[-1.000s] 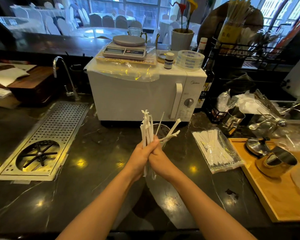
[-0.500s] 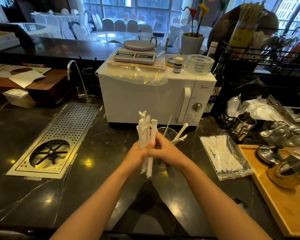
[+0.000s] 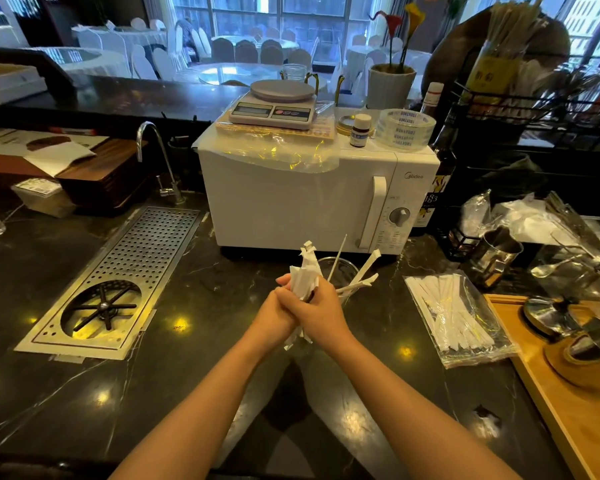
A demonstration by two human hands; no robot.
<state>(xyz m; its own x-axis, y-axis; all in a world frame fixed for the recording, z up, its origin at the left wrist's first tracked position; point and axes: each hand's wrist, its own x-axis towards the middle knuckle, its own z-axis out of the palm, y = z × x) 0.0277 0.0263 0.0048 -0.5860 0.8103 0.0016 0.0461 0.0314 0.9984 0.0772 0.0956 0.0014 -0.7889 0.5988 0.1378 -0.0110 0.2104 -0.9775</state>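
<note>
A bundle of white paper wrappers stands upright between both my hands, over the dark counter in front of the microwave. My left hand and my right hand are clasped around the bundle, fingers curled over it. The tops of the wrappers stick out above my fingers and the lower ends poke out below. Just behind my hands stands a clear glass holding a few white wrapped sticks and a thin skewer.
A white microwave carries a scale, tape roll and small bottle. A clear bag of wrapped sticks lies right, beside a wooden tray. A perforated metal drain and tap sit left.
My hands have closed tighter over the wrapper bundle, crumpling it so less sticks out above. The view has shifted slightly.
</note>
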